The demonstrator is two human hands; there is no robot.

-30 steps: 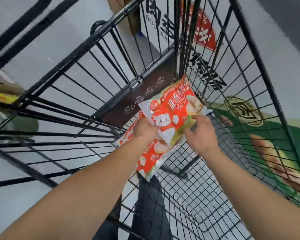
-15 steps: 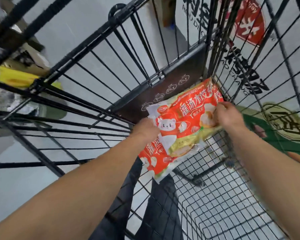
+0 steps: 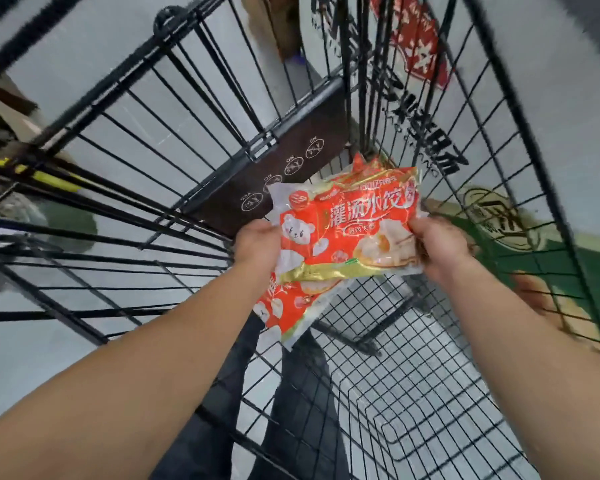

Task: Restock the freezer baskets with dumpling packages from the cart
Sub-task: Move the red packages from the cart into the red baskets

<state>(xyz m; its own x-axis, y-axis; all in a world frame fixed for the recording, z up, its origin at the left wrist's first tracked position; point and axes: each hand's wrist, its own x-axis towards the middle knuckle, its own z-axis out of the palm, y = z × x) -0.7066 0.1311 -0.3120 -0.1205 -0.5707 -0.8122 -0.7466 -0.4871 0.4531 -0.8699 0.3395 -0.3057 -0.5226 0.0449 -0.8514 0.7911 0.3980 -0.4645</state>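
Note:
Both my arms reach down into a black wire shopping cart point(image 3: 388, 393). An orange-red dumpling package point(image 3: 350, 230) with a white bear and gold bands is held face up between my hands. My left hand point(image 3: 257, 244) grips its left edge and my right hand point(image 3: 440, 244) grips its right edge. A second package of the same kind point(image 3: 284, 313) hangs below the first, partly hidden by it, on my left hand's side. A third orange corner point(image 3: 361, 164) shows behind the top package. No freezer basket is in view.
The cart's wire walls point(image 3: 499, 168) rise close on all sides. A brown warning panel point(image 3: 281, 174) sits on the child-seat flap. Dark trouser legs point(image 3: 291, 393) show through the mesh floor. A green and red floor graphic point(image 3: 596, 271) lies to the right.
The top package has risen and turned flatter toward me. My right hand shifted along its right edge toward the lower corner. The view tilted slightly.

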